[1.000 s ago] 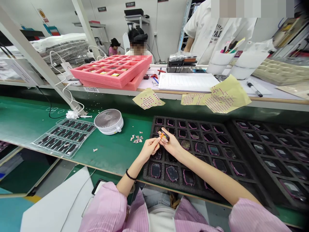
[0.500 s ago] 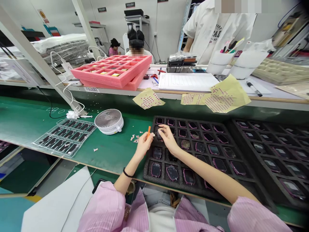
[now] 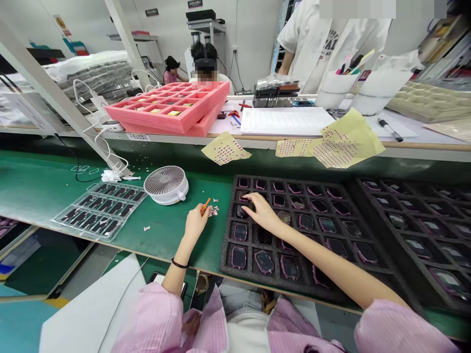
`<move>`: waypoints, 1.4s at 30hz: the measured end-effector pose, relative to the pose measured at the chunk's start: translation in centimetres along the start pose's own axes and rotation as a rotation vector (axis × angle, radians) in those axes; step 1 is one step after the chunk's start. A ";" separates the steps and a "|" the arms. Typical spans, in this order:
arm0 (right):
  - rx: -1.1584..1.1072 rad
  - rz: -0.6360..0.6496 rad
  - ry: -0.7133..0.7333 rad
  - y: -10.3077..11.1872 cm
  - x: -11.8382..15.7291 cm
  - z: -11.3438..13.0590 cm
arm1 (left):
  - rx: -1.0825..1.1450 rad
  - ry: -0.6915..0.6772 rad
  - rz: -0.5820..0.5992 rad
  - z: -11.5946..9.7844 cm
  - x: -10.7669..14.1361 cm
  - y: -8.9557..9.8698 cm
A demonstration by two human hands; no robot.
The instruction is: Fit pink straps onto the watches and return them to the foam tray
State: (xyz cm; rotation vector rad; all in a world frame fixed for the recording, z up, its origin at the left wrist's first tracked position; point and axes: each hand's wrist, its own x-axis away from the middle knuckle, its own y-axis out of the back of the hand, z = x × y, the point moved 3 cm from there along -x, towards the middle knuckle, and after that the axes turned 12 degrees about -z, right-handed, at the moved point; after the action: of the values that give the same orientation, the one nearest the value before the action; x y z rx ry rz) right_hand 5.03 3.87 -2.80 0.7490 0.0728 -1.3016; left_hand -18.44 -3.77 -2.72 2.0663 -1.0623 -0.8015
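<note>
- Gripping a slim orange tool [image 3: 205, 208], the left hand [image 3: 196, 223] has its fingers closed around the shaft; one end of the tool sticks up beyond them.
- Just beyond those fingertips lies a loose cluster of small pale pieces [image 3: 213, 211] on the green surface [image 3: 158, 245]; whether any is being touched, I cannot tell.
- Curved over the left-hand column of a black foam tray [image 3: 250, 255], the right hand [image 3: 263, 212] has its thumb and forefinger bent towards each other.
- A small dark device [image 3: 241, 212] sits at those fingertips, in or at a compartment of that tray; whether it is gripped or only touched is not clear.
- Around it, other compartments hold dark-screened devices with purplish frames, such as one near the front corner [image 3: 239, 257].
- Beside this tray, to its right, stands a second foam tray [image 3: 395, 243] with similar devices.
- Left of the pale pieces lies a round white fan [image 3: 166, 185], grille tilted upward, and near it a clear tray [image 3: 61, 219] bearing flat dark parts [image 3: 96, 203].
- On the shelf behind, pink foam trays [image 3: 200, 120] are stacked askew beside white paper [image 3: 287, 120].
</note>
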 end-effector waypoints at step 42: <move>-0.996 0.097 -0.749 1.1 2.1 3.5 | 0.966 0.147 0.653 -10.4 6.5 -3.6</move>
State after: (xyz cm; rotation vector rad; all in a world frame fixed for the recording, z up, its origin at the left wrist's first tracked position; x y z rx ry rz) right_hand 5.35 0.30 -0.56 -0.5824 0.0669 -1.1848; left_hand -5.82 -4.79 -0.76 2.1673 -2.1426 0.2695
